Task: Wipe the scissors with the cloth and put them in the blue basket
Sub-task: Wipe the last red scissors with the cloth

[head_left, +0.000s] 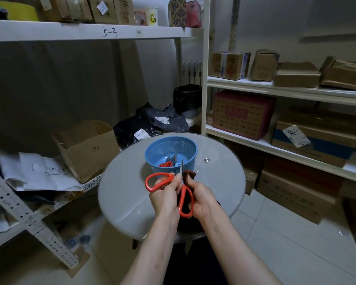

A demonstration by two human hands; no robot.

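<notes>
1. Here we are above the round table [119, 194], holding the red-handled scissors [184, 199] spread wide open, one blade pointing straight up toward the blue basket [190, 147] just beyond them.
2. The risk as we judge it: that bare blade stands right at our fingers, so a slip along the edge while wiping could nick us.
3. Second worry: the scissors are open and balanced between two hands, so a loosened hold could let them swing shut on a finger or drop onto the table.
4. Third: the basket already has other scissors [169, 162] in it, points up, so lowering this pair in carelessly could snag or jab.
5. Our left hand [165, 195] is curled closed around the scissors near the pivot, one red loop jutting out to its left.
6. Our right hand [201, 199] is folded around the dark cloth [190, 174], which pokes up brownish above the fingers, and it presses against the other handle loop.
7. Whether the cloth touches the blade right now, we cannot tell.
</notes>
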